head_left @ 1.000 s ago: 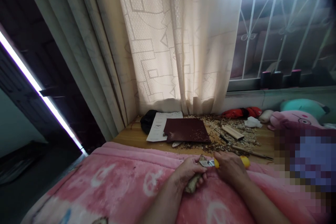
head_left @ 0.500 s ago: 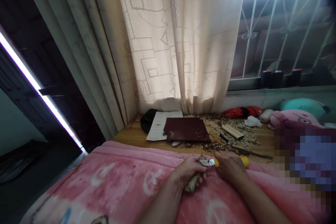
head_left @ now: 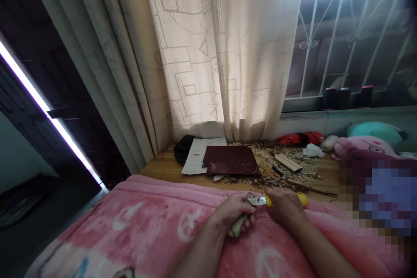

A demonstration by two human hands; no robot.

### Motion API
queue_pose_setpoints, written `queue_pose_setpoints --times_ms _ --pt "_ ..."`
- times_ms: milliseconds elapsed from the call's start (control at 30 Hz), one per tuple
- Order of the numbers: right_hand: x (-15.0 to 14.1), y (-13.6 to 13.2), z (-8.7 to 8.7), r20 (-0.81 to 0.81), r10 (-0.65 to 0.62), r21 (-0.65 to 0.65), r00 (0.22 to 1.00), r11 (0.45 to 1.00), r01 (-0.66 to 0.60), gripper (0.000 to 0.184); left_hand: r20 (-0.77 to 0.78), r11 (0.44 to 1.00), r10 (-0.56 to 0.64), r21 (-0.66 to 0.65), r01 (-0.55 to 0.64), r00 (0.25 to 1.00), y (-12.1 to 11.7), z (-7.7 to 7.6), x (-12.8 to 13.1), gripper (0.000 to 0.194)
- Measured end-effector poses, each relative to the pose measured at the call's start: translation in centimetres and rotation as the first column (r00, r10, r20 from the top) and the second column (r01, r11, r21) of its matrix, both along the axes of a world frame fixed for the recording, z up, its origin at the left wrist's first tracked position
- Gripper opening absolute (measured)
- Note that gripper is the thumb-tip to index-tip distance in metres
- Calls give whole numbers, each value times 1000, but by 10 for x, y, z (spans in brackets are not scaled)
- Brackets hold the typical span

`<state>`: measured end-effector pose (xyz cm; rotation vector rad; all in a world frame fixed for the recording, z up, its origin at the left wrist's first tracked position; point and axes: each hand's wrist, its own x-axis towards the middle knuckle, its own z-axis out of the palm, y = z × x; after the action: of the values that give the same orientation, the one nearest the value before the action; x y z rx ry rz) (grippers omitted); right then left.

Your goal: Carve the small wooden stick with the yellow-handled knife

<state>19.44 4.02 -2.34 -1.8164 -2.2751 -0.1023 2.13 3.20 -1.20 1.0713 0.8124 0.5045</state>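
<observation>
My left hand (head_left: pixel 232 213) is closed around a rough, greenish-brown piece of wood (head_left: pixel 237 227), whose lower end sticks out below my fingers and whose top shows above my thumb. In my right hand (head_left: pixel 284 205) is a utility knife with a yellow handle (head_left: pixel 302 199). Its short metal blade (head_left: pixel 257 201) points left and meets the upper part of the wood beside my left thumb. Both hands are low over a pink blanket (head_left: pixel 146 221).
Wood shavings (head_left: pixel 301 156) litter the wooden surface (head_left: pixel 169 179) ahead. On it are a dark red board (head_left: pixel 233 160), a white printed sheet (head_left: pixel 192 160), a pale wooden block (head_left: pixel 288 163), a thin stick (head_left: pixel 311 186), crumpled tissue (head_left: pixel 313 150) and a pink plush toy (head_left: pixel 361 145).
Very little differs. The knife and my right hand have shifted slightly left, and the wood in my left hand has tilted a touch.
</observation>
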Motion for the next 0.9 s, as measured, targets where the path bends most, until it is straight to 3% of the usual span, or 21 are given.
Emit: queue_pose_setpoints --times_ms 300,633,900 --pt "1 1 0 -15 -4 -24 1000 1000 3 16 17 1000 2 16 -2 1000 0 2 -1 34" --pt "3 4 -7 -43 -19 22 999 1000 20 16 58 999 -17 -33 19 998 0 3 0 23" --pt "3 3 -5 -51 -41 -12 998 999 41 20 -54 999 10 -37 -12 998 -3 12 3 23"
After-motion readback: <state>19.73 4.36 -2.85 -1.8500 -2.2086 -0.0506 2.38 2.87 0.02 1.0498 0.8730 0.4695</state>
